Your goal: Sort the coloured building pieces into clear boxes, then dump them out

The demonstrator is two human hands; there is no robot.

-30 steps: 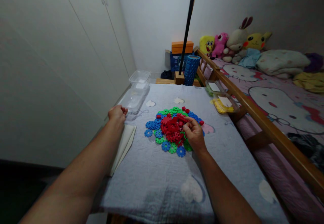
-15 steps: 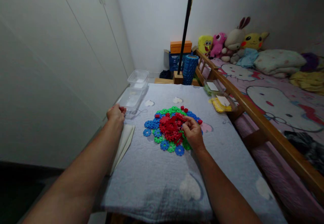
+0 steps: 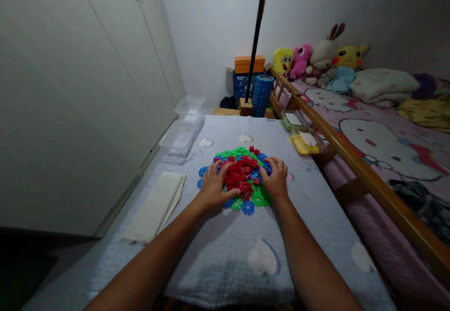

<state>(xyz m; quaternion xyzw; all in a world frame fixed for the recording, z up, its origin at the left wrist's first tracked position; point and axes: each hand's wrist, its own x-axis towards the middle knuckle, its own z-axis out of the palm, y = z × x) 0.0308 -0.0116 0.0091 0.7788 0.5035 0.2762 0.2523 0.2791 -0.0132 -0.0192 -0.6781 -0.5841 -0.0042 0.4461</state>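
A pile of plastic snowflake-shaped building discs lies on the cloth-covered table, with red pieces (image 3: pixel 239 174) heaped in the middle and green discs (image 3: pixel 240 151) and blue discs (image 3: pixel 248 207) spread around them. On the pile's left side rests my left hand (image 3: pixel 215 185), its fingers spread and its thumb reaching across the near edge of the red pieces. My right hand (image 3: pixel 276 178) lies at the right side over blue discs, thumb and fingers apart. Neither hand grips a piece that I can see; what lies under the palms is hidden.
Two clear plastic tubs (image 3: pixel 179 134) stand at the table's far left. A folded cream cloth (image 3: pixel 154 208) lies at the left edge. Boxes of yellow pieces (image 3: pixel 305 143) and green pieces (image 3: pixel 293 120) sit far right, beside the bed's wooden rail (image 3: pixel 337 163).
My left hand has left the near clear tub and come right onto the pile. My right hand has opened and shifted slightly right, off the red pieces.
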